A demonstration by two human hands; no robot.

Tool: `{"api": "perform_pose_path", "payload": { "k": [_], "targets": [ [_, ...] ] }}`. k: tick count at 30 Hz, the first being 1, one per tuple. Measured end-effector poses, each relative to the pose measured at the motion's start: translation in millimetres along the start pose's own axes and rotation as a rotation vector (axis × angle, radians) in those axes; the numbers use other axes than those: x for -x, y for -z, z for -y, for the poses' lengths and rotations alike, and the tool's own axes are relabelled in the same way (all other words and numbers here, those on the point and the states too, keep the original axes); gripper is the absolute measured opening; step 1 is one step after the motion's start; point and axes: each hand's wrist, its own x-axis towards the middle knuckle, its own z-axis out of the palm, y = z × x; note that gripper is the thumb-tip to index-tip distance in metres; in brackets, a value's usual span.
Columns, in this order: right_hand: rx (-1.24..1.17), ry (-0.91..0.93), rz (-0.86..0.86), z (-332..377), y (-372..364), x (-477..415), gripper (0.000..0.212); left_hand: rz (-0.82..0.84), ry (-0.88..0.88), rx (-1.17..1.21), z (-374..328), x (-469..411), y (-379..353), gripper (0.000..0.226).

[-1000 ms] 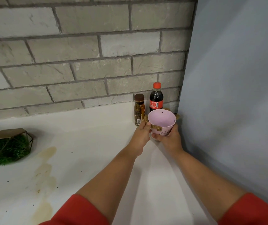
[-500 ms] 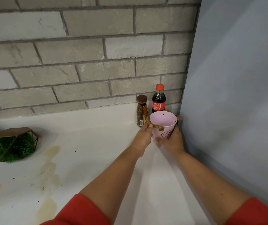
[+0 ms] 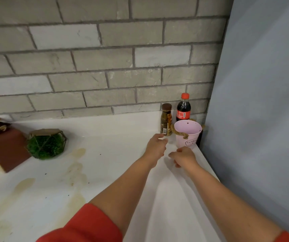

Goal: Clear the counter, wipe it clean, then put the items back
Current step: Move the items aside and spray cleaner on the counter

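I read this as the clearing step. The pink bucket point(image 3: 187, 135) stands upright on the counter point(image 3: 115, 140) in the far right corner. It is just beside the brown bottle point(image 3: 166, 119), with the cola bottle point(image 3: 183, 109) behind them against the brick wall point(image 3: 105, 58).

Both my hands are empty. The left hand point(image 3: 156, 147) hovers with relaxed fingers just in front of the brown bottle. The right hand point(image 3: 184, 157) is loosely curled on nothing, just in front of the bucket and apparently not touching it.

Yellowish stains point(image 3: 77, 154) mark the middle of the counter, so no wiping has been done there. The green plant ornament point(image 3: 45, 144) and a brown box point(image 3: 5, 149) sit at the left, near the stains. I judge the next move is to reach left and shift those away. I see no cloth in view, so I would have to fetch one before wiping.
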Motion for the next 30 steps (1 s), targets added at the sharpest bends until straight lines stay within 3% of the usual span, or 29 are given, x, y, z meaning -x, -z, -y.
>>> {"api": "perform_pose_path", "payload": {
  "k": [4,11,16,20,26,30],
  "targets": [
    [0.047,0.040,0.096,15,-23,16,0.044,-0.056,-0.027,-0.052,4,8,27,0.036],
    [0.158,0.145,0.258,39,-80,50,0.041,-0.208,-0.062,-0.128,21,26,102,0.035],
    [0.238,0.213,0.421,52,-132,81,0.049,-0.374,-0.060,-0.352,41,38,174,0.034],
    [0.307,0.225,0.512,64,-164,99,0.055,-0.466,-0.063,-0.677,57,39,225,0.035],
    [0.359,0.258,0.531,75,-199,116,0.059,-0.696,-0.098,-0.953,69,39,289,0.037],
    [0.334,0.261,0.521,75,-214,127,0.057,-0.844,-0.054,-0.993,70,35,324,0.035]
  ]
}}
